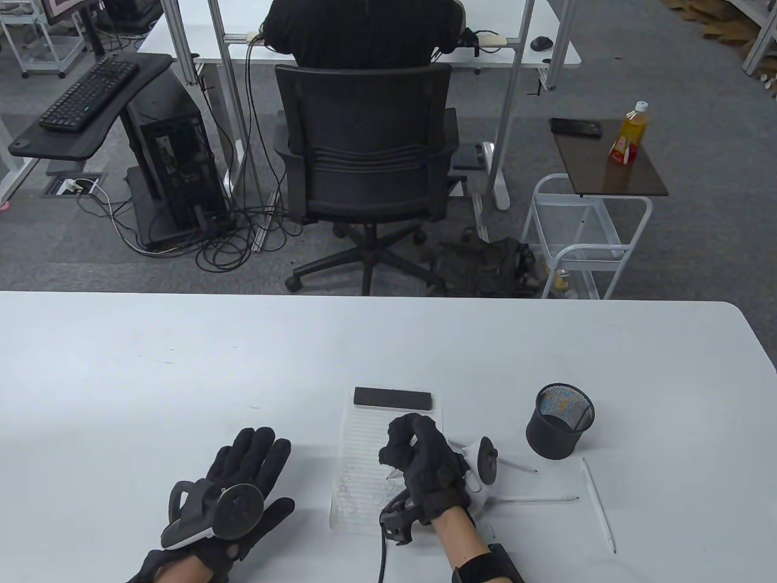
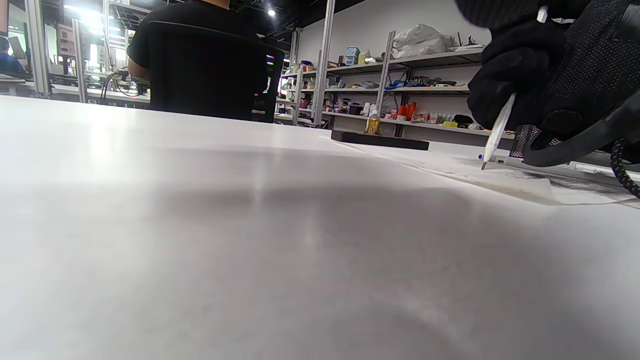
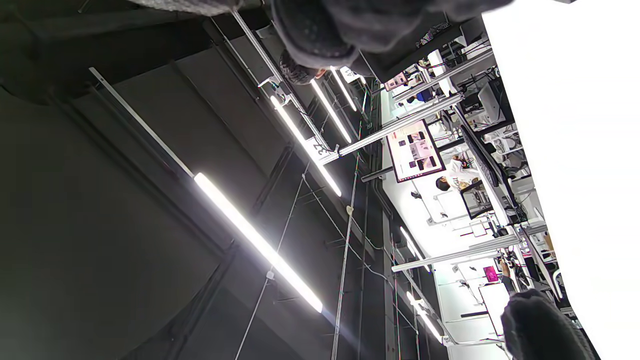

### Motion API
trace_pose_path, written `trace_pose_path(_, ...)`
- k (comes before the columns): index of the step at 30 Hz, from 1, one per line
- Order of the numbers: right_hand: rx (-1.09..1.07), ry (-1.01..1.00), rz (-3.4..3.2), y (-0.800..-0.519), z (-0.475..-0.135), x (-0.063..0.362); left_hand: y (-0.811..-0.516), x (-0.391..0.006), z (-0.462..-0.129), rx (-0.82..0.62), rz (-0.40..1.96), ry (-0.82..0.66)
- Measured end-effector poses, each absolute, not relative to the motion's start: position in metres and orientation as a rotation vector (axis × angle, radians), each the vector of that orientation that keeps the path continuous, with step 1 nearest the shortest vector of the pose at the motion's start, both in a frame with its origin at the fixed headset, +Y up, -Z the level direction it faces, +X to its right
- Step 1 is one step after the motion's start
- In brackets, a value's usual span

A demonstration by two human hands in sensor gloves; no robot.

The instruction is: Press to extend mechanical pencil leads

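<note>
- The right hand (image 1: pixel 425 467) was curled in a fist around a white pencil (image 2: pixel 497 131). It held the pencil almost straight up.
- In the left wrist view, the pencil's sharp tip pointed down at the paper pad (image 1: pixel 364 467). The tip was touching the pad or just above it; I could not tell which.
- The right hand was over the right side of the pad, near the front of the table (image 1: pixel 182 364).
- The pad had lines on it and some gray scribbles on its near part.
- A black bar (image 1: pixel 393 398) lay across the far end of the pad.
- The left hand (image 1: pixel 243 486) lay flat on the table, palm down. Its fingers were spread wide and it held nothing.
- The left hand was to the left of the pad, not touching it.
- A black mesh cup (image 1: pixel 559 420) stood on the table, to the right of the pad and a bit farther away.
- Three more white pencils lay flat on the table to the right of the right hand.
- One short pencil (image 1: pixel 516 466) lay close to the cup.
- One long pencil (image 1: pixel 534 500) lay nearer to the front, pointing to the right.
- The last pencil (image 1: pixel 600 505) lay farthest right, running from far to near.
- The right wrist view was turned on its side. It showed only ceiling lights and dark bits of glove.
</note>
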State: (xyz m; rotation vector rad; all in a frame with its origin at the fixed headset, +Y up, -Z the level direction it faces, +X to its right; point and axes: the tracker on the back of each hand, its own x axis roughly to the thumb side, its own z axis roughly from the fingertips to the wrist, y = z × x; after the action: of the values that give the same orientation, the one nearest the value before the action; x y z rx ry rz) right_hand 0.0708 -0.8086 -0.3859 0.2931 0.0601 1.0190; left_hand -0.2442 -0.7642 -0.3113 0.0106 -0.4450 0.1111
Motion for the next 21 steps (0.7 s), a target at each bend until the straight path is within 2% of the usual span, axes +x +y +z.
trace_pose_path(15, 0.292, 0.06, 1.016, -0.809, -0.385, 0.07, -0.764, -0.244, -0.311, 0.01, 0.111, -0.444)
trace_pose_path(21, 0.345, 0.064, 1.007, -0.792, -0.385, 0.074, -0.764, -0.245, -0.311, 0.008, 0.111, -0.442)
